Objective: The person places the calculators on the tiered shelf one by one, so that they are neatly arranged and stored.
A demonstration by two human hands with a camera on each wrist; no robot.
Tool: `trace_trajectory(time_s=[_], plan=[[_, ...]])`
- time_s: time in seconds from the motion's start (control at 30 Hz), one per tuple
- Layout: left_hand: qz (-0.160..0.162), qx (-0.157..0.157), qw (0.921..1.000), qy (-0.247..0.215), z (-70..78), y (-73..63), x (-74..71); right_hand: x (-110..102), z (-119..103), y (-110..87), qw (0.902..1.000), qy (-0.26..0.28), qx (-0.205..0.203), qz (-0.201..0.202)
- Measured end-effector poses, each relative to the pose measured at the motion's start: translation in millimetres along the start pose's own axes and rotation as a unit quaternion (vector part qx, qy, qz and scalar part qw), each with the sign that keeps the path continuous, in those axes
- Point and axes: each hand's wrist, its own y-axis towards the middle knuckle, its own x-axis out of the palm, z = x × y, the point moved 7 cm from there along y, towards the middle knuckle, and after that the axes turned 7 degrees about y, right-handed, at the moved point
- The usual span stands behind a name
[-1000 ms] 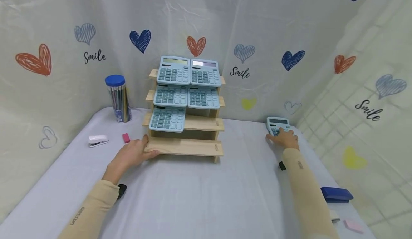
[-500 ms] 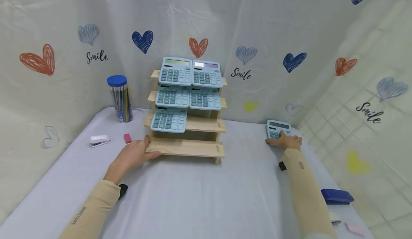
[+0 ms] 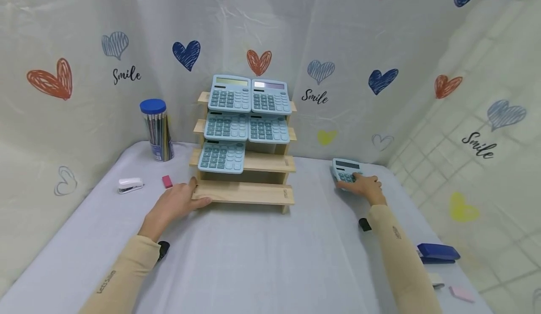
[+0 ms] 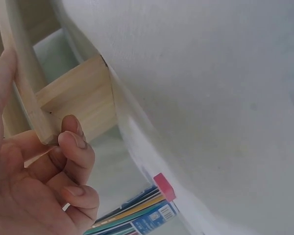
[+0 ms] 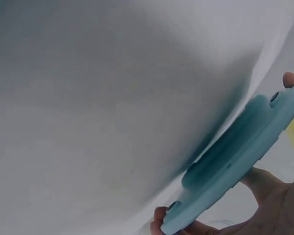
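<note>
My left hand [image 3: 174, 207] grips the left end of the lowest board of a stepped wooden rack [image 3: 247, 193]. In the left wrist view, its fingers [image 4: 76, 149] curl about the board's corner. Light-blue calculators [image 3: 228, 99] stand in pairs on the two upper tiers, and a single one [image 3: 221, 157] sits at the left of the third tier. Over at the right, my right hand [image 3: 365, 188] holds another light-blue calculator [image 3: 347, 165] by its edges. The right wrist view shows this calculator [image 5: 235, 156] tilted, its underside facing the white tabletop.
A blue-lidded tub of pencils [image 3: 157, 130], a white stapler [image 3: 130, 184] and a pink eraser [image 3: 167, 181] are left of the rack. A blue stapler [image 3: 438, 253] and a pale pink eraser [image 3: 462, 294] lie at the right edge. A heart-printed curtain [image 3: 270, 27] hangs behind.
My right hand has taken hold of the calculator at the far right and moved it a little to the left. The left hand keeps its place on the rack.
</note>
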Motion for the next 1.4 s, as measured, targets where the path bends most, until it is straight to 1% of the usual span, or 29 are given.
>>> trace_trajectory(time_s=[0.13, 0.27, 0.47, 0.67, 0.83, 0.97, 1.13, 1.27, 1.4], plan=[[-0.006, -0.003, 1.0, 0.0, 0.1, -0.3, 2.0, 4, -11, -10.1, 0.9997, -0.004, -0.016, 0.016], [0.0, 0.0, 1.0, 0.006, -0.3, -0.3, 1.6, 4, -31, -25.9, 0.9977, -0.009, -0.049, 0.047], [0.01, 0.009, 0.9999, 0.008, 0.2, 0.4, -0.6, 1, -73, -64.0, 0.9911, -0.018, -0.107, 0.077], [0.0, 0.008, 0.9999, 0.006, 1.0, -0.7, -0.4, 4, -110, -101.5, 0.9835, -0.019, -0.158, 0.086], [0.001, 0.01, 0.9999, 0.006, 2.4, -1.3, -0.8, 6, -140, -123.8, 0.9759, -0.013, -0.198, 0.092], [0.005, 0.009, 0.9999, 0.006, 1.5, -0.4, -1.4, 11, -163, -133.4, 0.9678, -0.018, -0.229, 0.103], [0.002, 0.01, 0.9999, 0.005, -0.6, 0.4, 0.7, 26, -187, -140.2, 0.9593, -0.024, -0.263, 0.1], [0.003, 0.011, 0.9999, 0.006, -1.5, 1.2, 1.8, 37, -205, -140.6, 0.9562, -0.025, -0.276, 0.095], [0.004, 0.013, 0.9999, 0.008, -0.8, 2.1, 1.2, 44, -222, -134.5, 0.9552, -0.032, -0.273, 0.109]])
